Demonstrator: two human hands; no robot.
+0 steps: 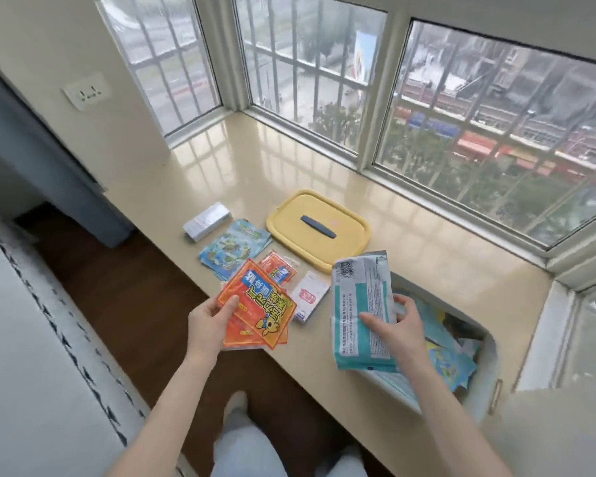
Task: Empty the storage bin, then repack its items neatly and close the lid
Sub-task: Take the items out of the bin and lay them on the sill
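Teal-and-white soft pack is probably handling light, squishy and a bit slick, so the right hand is pinching it mid-body just over the open storage bin, while the left hand is gripping floppy orange sachets above the windowsill.

A pale yellow lid with a slate-blue handle lies on the glossy cream surface. Left of the lid are packets printed with blue and green cartoon scenery and a white box. In front of the lid are an orange-red packet lettered yellow and blue, a white sachet stamped red, and a teal-and-white pack with a black barcode.
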